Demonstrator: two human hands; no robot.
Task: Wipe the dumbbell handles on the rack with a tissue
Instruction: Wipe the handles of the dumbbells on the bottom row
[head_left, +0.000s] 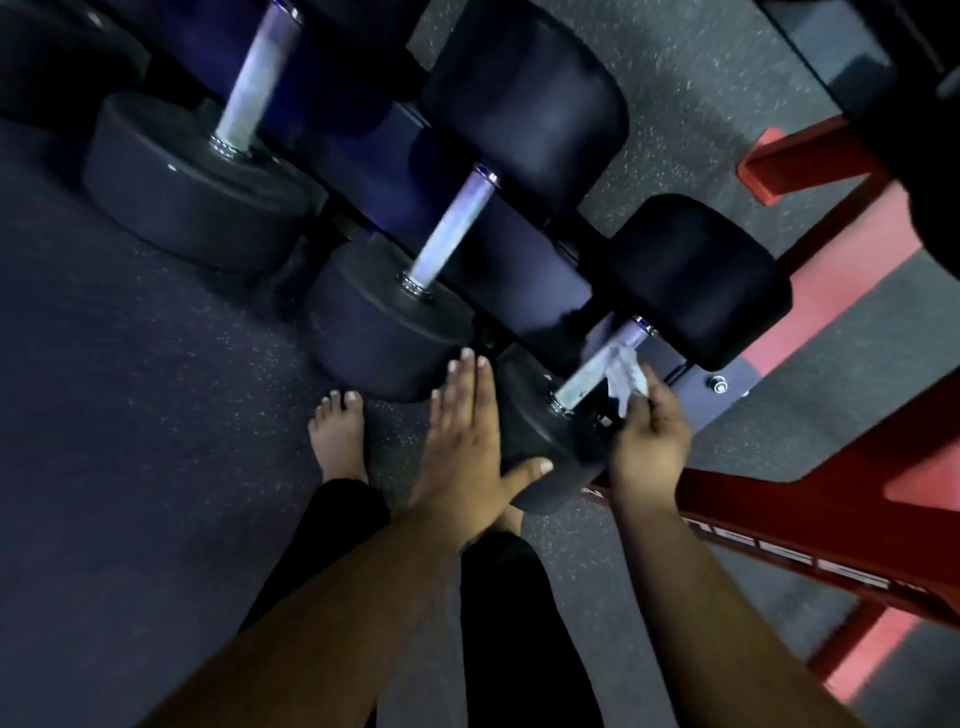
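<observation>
Three black dumbbells lie in a row on a low dark rack (670, 358). The nearest dumbbell (540, 431) has a silver handle (592, 371). My right hand (647, 441) pinches a crumpled white tissue (628, 376) and holds it against that handle's right side. My left hand (467, 441) lies flat with straight fingers on the near head of the same dumbbell, thumb spread across its front. The middle dumbbell's handle (452, 234) and the far dumbbell's handle (254, 78) are bare.
A red steel frame (810, 514) runs along the right, close to my right forearm. A bolt (719, 385) fixes the rack's foot to the speckled rubber floor (130, 415). My bare foot (337, 436) stands just left of the nearest dumbbell.
</observation>
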